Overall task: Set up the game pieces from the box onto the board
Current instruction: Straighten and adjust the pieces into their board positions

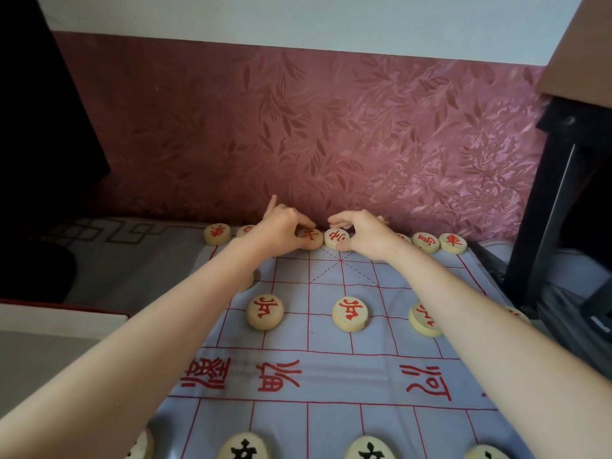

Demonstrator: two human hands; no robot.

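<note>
Left hand (281,226): at the board's 12 o'clock edge; thumb and curled fingers pinch the red advisor (310,237), with one finger lifted.
Right hand (364,233): at 3 o'clock of the left hand; the thumb presses the near rim of the red general (335,238) and the fingers curl over its far side.
Advisor and general: side by side on the cloth xiangqi board's (347,376) far row.
Red chariots (217,234): on the far corners, 10 and 2 o'clock.
Red soldiers (265,312): in a row nearer the centre.
Black pieces (244,447): along the 6 o'clock edge.
</note>
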